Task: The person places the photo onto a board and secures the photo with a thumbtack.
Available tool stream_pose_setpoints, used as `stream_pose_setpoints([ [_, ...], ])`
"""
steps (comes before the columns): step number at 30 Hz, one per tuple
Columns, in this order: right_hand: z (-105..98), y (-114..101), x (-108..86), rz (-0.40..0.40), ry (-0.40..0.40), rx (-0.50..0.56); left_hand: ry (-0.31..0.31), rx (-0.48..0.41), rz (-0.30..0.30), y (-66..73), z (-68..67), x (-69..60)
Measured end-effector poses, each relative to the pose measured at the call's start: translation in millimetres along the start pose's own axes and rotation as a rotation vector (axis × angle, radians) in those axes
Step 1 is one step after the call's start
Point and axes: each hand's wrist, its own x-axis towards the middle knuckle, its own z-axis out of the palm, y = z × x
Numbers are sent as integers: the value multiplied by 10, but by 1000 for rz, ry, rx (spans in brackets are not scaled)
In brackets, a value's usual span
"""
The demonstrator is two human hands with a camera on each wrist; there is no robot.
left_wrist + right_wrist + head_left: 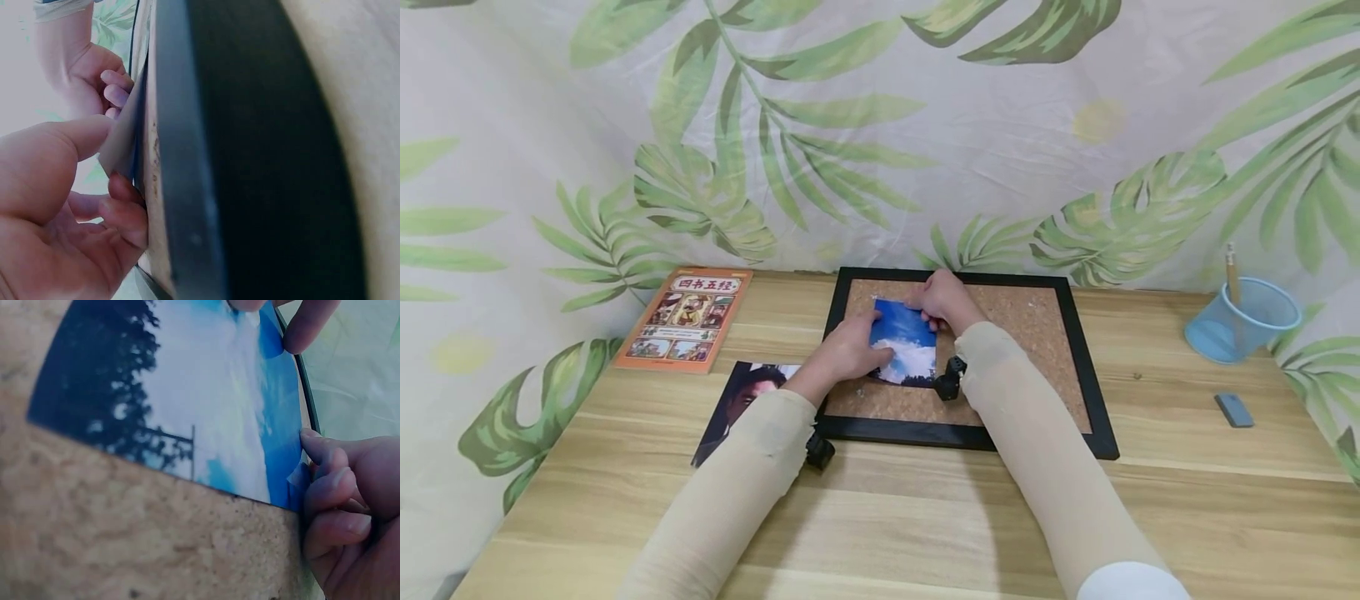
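Note:
A photo print [904,346] of blue sky, white clouds and dark trees lies over a black-framed cork board [1015,350]. My left hand [847,346] holds its left side, thumb on the picture; in the left wrist view the print's near edge [119,147] stands bent up from the cork, between thumb and fingers. My right hand [947,302] pinches the top right corner with curled fingers. The right wrist view shows a small see-through patch [299,480] at that corner, its kind unclear. What lies under the print is hidden.
Left of the board, a portrait photo [730,414] lies partly under my left forearm. An orange book [688,321] rests behind it. On the right stand a blue mesh pen cup [1240,321] with a pencil [1232,275] and a grey eraser [1234,410]. A leaf-patterned cloth [850,125] hangs behind.

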Motion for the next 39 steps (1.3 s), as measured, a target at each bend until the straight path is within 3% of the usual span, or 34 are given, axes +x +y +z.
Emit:
stream_pose_setpoints([
  [8,9,17,-37,-47,-38,8,-7,129,-24,34,5,-10],
  [14,-79,73,-136,-134,1,0,62,160,29,-6,-7,-83],
  [21,-278,184,-355,-241,10,-40,168,18,55,-156,-124,-343],
  [26,-423,296,-562,-333,43,-103,205,-7,45,-255,-267,-526],
  [32,-633,476,-855,-375,85,-170,192,34,20,-482,-431,-747],
  [39,-929,828,-1179,-443,135,-236,174,169,-37,-785,-505,-986],
])
